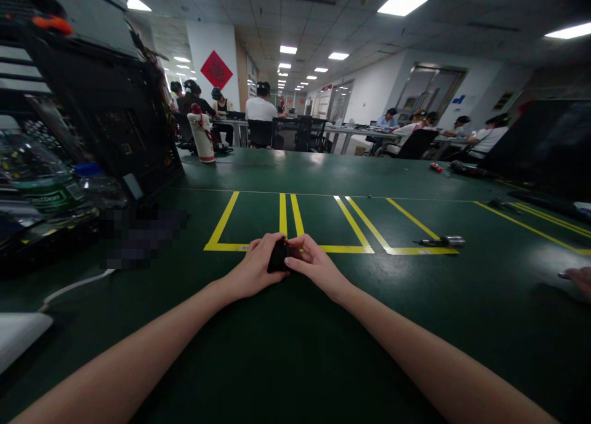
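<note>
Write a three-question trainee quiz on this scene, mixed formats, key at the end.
1. Multiple choice: what do the left hand and the right hand both touch?
A) the red diamond-shaped wall hanging
B) the small black object
C) the clear plastic bottle with a green label

2. True or false: the slim tool with a silver cylindrical handle lies to the right of the small black object.

3. Fill in: the tape strips on the dark green tabletop are ____ in colour.

Key: 1. B; 2. true; 3. yellow.

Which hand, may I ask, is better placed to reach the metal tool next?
Probably the right hand: the metal tool lies nearer it than the left hand; both hold the black object.
</note>
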A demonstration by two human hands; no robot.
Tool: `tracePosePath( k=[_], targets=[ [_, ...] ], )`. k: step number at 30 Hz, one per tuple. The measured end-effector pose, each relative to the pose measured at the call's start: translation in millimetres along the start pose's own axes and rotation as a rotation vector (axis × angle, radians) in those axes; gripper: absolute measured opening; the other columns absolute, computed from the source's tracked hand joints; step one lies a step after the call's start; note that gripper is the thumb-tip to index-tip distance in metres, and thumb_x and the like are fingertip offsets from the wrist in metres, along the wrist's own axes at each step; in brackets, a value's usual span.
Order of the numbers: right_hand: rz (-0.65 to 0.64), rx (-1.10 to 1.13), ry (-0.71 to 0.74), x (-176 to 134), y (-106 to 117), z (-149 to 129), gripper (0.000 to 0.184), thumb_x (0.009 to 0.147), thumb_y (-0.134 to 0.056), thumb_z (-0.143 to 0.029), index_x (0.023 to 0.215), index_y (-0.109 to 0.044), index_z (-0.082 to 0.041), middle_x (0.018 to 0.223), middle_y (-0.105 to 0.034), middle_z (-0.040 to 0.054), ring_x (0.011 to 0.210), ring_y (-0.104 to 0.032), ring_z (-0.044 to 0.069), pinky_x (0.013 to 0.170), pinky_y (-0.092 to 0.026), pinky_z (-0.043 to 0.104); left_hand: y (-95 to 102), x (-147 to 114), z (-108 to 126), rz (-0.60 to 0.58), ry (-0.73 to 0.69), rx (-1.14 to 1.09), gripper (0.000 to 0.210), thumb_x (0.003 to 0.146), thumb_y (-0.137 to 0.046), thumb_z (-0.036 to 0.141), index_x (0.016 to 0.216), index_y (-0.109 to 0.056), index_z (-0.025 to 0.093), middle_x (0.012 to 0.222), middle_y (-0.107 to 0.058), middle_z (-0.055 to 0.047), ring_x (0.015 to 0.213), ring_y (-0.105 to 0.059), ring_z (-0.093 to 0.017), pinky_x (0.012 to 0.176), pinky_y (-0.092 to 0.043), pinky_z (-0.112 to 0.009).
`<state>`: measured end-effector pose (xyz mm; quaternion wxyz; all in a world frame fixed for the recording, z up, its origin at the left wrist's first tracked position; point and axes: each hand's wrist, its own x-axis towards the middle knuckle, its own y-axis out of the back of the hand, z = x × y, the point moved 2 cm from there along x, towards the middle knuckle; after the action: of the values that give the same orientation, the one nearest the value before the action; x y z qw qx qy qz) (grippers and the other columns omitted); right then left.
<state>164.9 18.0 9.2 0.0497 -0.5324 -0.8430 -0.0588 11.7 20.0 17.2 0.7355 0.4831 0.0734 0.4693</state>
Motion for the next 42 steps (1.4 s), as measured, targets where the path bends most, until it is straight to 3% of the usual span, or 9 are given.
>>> tracePosePath(
  k=[6, 13, 23, 30, 35, 42],
  targets=[
    [0.021, -0.012, 0.018, -0.2, -0.5, -1.4, 0.017, 0.076, -0.054, -0.026, 0.091, -0.048, -0.022, 0.098, -0.051, 0.0011, 0.095, -0.052, 0.015, 0.085, -0.042, 0.034, -0.4, 0.6, 0.1, 0.004, -0.013, 0.006, 0.059, 0.07, -0.06, 0.026, 0.119, -0.027, 0.023, 0.115, -0.043, -0.007, 0.108, -0.042, -0.023, 0.097, -0.028, -0.044],
    [0.034, -0.079, -0.077, -0.4, 2.5, 1.3, 0.028, 0.076, -0.053, -0.033, 0.102, -0.048, -0.022, 0.105, -0.05, 0.0041, 0.1, -0.049, 0.017, 0.089, -0.04, 0.039, 3.2, 0.1, 3.2, -0.032, 0.013, -0.008, 0.057, 0.072, -0.058, 0.026, 0.12, -0.027, 0.023, 0.117, -0.042, -0.007, 0.11, -0.041, -0.024, 0.096, -0.029, -0.045],
    [0.009, 0.009, 0.006, -0.9, -0.6, -2.1, 0.017, 0.075, -0.054, -0.026, 0.091, -0.048, -0.022, 0.1, -0.051, 0.0011, 0.097, -0.051, 0.016, 0.085, -0.043, 0.036, 1.9, 0.4, 2.4, -0.013, -0.006, -0.01, 0.057, 0.071, -0.059, 0.026, 0.119, -0.028, 0.023, 0.116, -0.043, -0.007, 0.109, -0.043, -0.024, 0.096, -0.028, -0.046],
    [0.039, -0.061, -0.061, 1.5, 2.5, 3.0, 0.028, 0.075, -0.054, -0.029, 0.101, -0.048, -0.021, 0.106, -0.051, 0.0037, 0.101, -0.05, 0.017, 0.09, -0.04, 0.037, 0.5, 0.3, 1.1, -0.001, 0.009, -0.008, 0.059, 0.071, -0.059, 0.025, 0.12, -0.027, 0.023, 0.116, -0.042, -0.007, 0.109, -0.041, -0.025, 0.096, -0.029, -0.046],
    [0.005, -0.042, -0.033, 0.7, 1.5, 1.5, 0.027, 0.073, -0.057, -0.025, 0.098, -0.048, -0.023, 0.1, -0.052, 0.0017, 0.096, -0.052, 0.016, 0.086, -0.043, 0.036, 3.0, 0.3, 3.9, -0.029, 0.015, -0.016, 0.058, 0.071, -0.058, 0.025, 0.12, -0.028, 0.024, 0.117, -0.042, -0.007, 0.11, -0.041, -0.026, 0.095, -0.029, -0.048],
    [0.022, 0.002, 0.021, -0.3, 0.0, 0.3, 0.016, 0.076, -0.054, -0.026, 0.091, -0.049, -0.023, 0.098, -0.051, 0.0008, 0.096, -0.052, 0.015, 0.085, -0.042, 0.034, 5.0, 0.7, 6.2, -0.03, 0.008, -0.009, 0.058, 0.071, -0.059, 0.025, 0.12, -0.027, 0.022, 0.116, -0.042, -0.007, 0.109, -0.041, -0.024, 0.096, -0.028, -0.045]
  ],
)
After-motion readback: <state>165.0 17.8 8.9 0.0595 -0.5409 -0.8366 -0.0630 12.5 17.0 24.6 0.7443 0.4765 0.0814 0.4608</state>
